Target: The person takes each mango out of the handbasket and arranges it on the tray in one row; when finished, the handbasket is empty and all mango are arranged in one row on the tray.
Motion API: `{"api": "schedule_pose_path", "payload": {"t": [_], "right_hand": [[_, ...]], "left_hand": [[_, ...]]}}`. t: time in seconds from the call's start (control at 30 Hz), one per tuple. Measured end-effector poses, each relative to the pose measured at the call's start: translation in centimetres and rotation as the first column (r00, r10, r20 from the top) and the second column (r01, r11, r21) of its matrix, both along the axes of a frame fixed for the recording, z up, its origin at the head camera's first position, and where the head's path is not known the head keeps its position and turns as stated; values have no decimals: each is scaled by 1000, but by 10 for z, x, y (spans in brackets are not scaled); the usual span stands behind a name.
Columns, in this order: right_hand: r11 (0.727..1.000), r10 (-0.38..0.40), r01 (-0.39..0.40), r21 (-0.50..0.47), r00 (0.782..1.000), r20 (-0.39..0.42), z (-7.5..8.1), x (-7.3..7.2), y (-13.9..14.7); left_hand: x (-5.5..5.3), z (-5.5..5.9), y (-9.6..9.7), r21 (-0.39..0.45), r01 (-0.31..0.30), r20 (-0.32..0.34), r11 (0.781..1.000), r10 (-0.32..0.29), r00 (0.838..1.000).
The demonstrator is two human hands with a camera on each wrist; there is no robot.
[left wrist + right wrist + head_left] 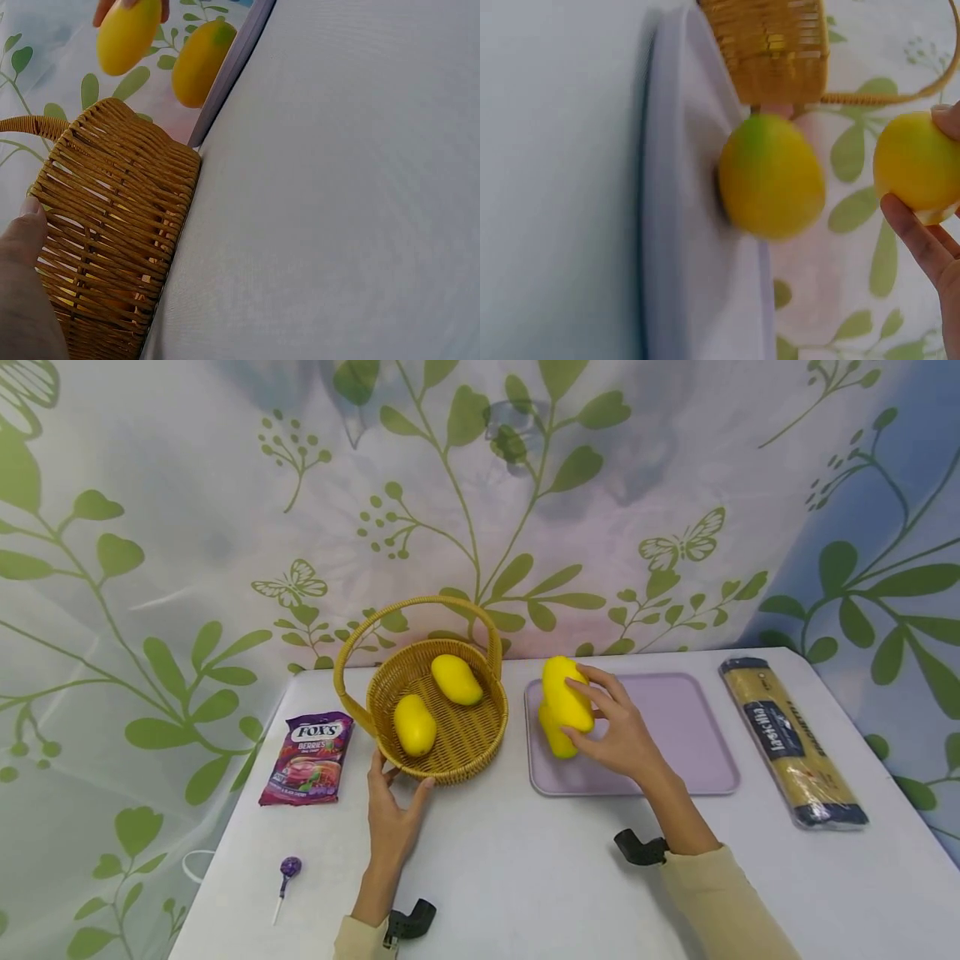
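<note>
A plump, smooth yellow mango, faintly greenish, is pinched in the grip of the right hand, above the lilac tray and a second mango. The left hand holds the woven basket.

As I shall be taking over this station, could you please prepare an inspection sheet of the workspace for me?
Surface: white table, no spill seen.
Job's things: two mangoes in the wicker basket; a third mango on the lilac tray; a fourth mango held above it.
Clutter: candy bag and lollipop at left; pasta pack at right.
Hands: left hand touches the basket's near side; right hand holds the fourth mango in its fingers.
Cables: none certain; a thin white loop shows beside the table's left edge, nature unclear.
Surroundings: backdrop with leaves and butterflies.
</note>
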State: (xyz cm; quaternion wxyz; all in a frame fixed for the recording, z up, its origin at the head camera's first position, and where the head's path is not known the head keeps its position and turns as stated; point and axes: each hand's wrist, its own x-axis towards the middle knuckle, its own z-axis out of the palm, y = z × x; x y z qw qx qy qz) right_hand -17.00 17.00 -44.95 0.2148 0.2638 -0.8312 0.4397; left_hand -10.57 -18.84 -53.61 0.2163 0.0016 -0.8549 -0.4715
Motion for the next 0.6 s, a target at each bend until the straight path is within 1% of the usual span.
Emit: {"api": "schedule_pose_path", "payload": {"t": [0.17, 0.33, 0.47, 0.6], "right_hand": [[999, -45, 45, -19, 999, -2, -13, 2, 21], [996, -86, 86, 1, 996, -3, -27, 2, 35], [995, -102, 102, 15, 995, 4, -36, 2, 42], [995, -102, 102, 17, 995, 19, -43, 1, 46]], "left_hand": [[0, 1, 0, 1, 0, 2, 1000, 0, 1000], [0, 3, 0, 2, 1, 6, 1000, -1, 1000], [0, 3, 0, 0, 0, 8, 1000, 0, 1000], [1, 2, 0, -9, -2, 7, 1000, 2, 1000]]}}
